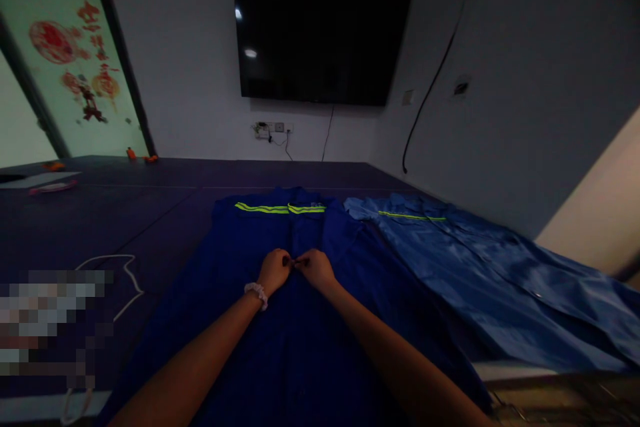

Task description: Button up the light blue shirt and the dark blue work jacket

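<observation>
Both the bare left hand (275, 271) and bare right hand (317, 271) pinch the centre front of the dark-blue, yellow-striped cloth garment (225, 260), spread on the dark purple flat surface (165, 210); best keep its edges level, unstretched

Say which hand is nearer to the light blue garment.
Right: the right hand is over the middle of the dark blue garment, toward the light blue garment. The left hand is just beyond it, farther left.
</observation>
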The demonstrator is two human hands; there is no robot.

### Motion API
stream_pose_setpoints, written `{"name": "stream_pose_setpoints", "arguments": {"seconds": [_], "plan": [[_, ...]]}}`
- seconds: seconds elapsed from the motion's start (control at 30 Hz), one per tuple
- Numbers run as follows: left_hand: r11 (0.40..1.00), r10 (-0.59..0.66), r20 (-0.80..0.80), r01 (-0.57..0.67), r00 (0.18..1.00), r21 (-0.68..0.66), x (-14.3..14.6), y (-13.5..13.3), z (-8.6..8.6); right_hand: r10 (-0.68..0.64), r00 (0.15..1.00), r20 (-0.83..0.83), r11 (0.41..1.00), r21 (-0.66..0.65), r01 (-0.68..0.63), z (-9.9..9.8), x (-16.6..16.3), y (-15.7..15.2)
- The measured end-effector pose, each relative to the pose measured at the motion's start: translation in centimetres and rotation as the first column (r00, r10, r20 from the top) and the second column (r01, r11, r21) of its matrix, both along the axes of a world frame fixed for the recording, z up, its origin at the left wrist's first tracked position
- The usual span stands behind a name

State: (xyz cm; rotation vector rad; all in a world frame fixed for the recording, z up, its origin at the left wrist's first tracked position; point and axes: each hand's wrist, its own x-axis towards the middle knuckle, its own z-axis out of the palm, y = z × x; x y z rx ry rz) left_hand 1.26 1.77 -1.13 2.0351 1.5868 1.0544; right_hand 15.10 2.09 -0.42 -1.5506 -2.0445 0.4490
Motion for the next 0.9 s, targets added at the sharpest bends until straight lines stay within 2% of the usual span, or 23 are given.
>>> {"name": "stream_pose_setpoints", "arguments": {"seconds": [0.27,0.53,0.7,0.9], "plan": [[0.999,-0.002,0.053,0.004,0.999,-0.034,-0.2,0.5,0.2,-0.013,0.999,-0.037,0.999,-0.052,0.011,0.4,-0.2,-0.3],[0.997,-0.055,0.087,0.06,0.995,-0.052,-0.3,-0.1,0.5,-0.153,0.988,-0.014,0.987,-0.055,0.152,0.4,-0.3,-0.8],[0.991,-0.129,0.131,0.131,0.983,-0.003,0.0,-0.8,0.8,-0.096,0.995,-0.028,0.993,-0.074,0.093,0.4,0.0,-0.7],[0.976,-0.123,0.292,0.168,0.948,-0.136,0.1,-0.9,0.6,0.004,0.997,-0.071,0.998,-0.059,-0.008,0.5,0.3,-0.7]]}}
